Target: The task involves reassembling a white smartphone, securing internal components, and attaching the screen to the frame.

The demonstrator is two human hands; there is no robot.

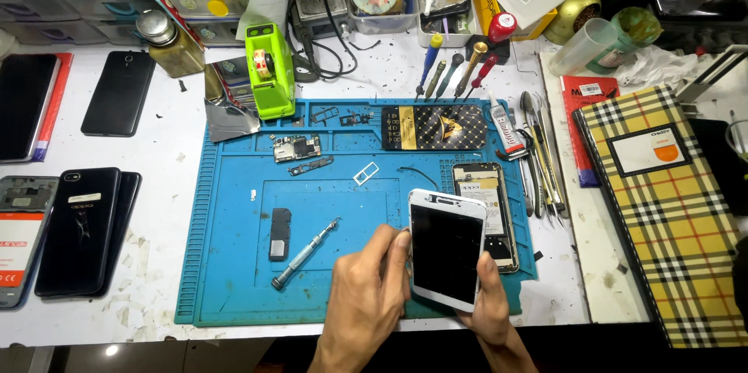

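A white smartphone [446, 248] with a dark screen is held upright-tilted over the front right of the blue repair mat [234, 279]. My right hand [492, 312] grips its lower right edge from underneath. Fingers of my left hand [368, 295] pinch the phone's left edge near the middle. Behind the phone lies an opened phone frame [491, 201] showing its insides. A small screwdriver [305, 253] lies on the mat left of my left hand.
On the mat are a small black part [280, 233], a circuit board [296, 148], a SIM tray [365, 173] and a black-gold panel [433, 127]. A green tape dispenser [269, 69], several screwdrivers [452, 69], tweezers [541, 155], dark phones [82, 229] and a plaid box [670, 209] surround it.
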